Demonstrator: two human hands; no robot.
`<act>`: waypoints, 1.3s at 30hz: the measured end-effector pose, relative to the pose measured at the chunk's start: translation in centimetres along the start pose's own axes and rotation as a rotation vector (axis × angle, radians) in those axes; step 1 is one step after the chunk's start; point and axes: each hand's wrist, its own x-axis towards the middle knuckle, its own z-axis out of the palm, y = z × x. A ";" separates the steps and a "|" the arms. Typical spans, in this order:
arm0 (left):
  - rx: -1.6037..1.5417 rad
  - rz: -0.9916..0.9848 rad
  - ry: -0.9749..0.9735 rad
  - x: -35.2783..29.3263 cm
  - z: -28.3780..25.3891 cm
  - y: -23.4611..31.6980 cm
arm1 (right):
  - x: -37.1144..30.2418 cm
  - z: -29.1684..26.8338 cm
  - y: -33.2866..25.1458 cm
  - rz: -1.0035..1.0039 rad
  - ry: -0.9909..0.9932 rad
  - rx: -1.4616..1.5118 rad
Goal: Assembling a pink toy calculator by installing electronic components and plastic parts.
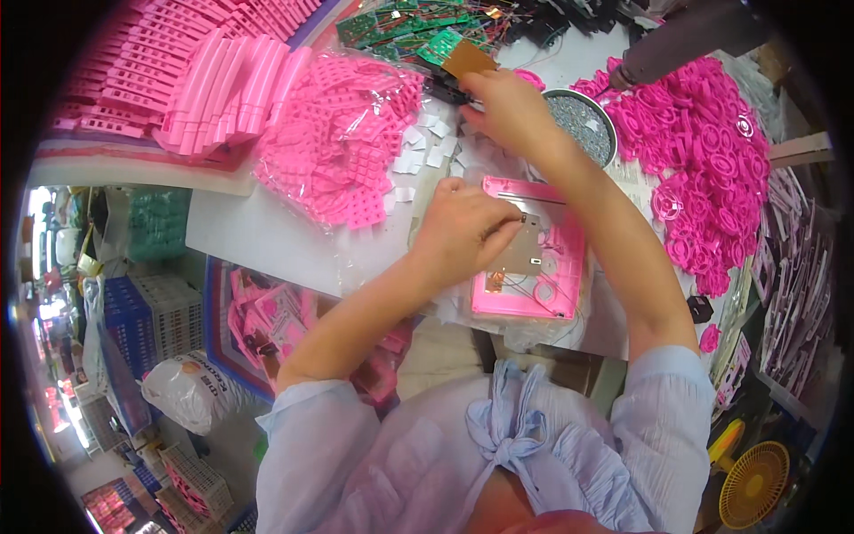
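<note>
A shallow pink plastic casing [525, 307] lies on the worktable in front of me, with a brown circuit board [520, 254] and thin wires inside. My left hand [463, 227] is over the casing's left side, thumb and fingertips pinched together near the board's upper edge; whatever is between them is too small to make out. Farther off, my right hand [511, 111] reaches to the back of the table. Its fingers grip the near edge of a flat brown board [470, 60], beside a pile of green circuit boards [400, 28] with wires.
A round bowl of small metal parts [583, 125] stands right of my right hand. Above it hangs a dark powered screwdriver [689, 49]. Pink rings [712, 169] are heaped at the right, a bag of pink keypads [334, 133] and stacked pink casings [213, 89] at the left.
</note>
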 end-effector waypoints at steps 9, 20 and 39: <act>-0.002 -0.036 0.082 -1.6 -0.4 -0.3 | -1.3 -6.0 -0.7 0.042 0.313 0.353; 0.102 0.030 0.053 -0.5 -0.5 -0.2 | -13.2 -13.2 -8.5 -0.080 -0.497 0.006; -0.130 0.018 -0.206 2.5 -2.4 -0.7 | -17.0 -10.1 -5.5 0.162 -0.058 0.463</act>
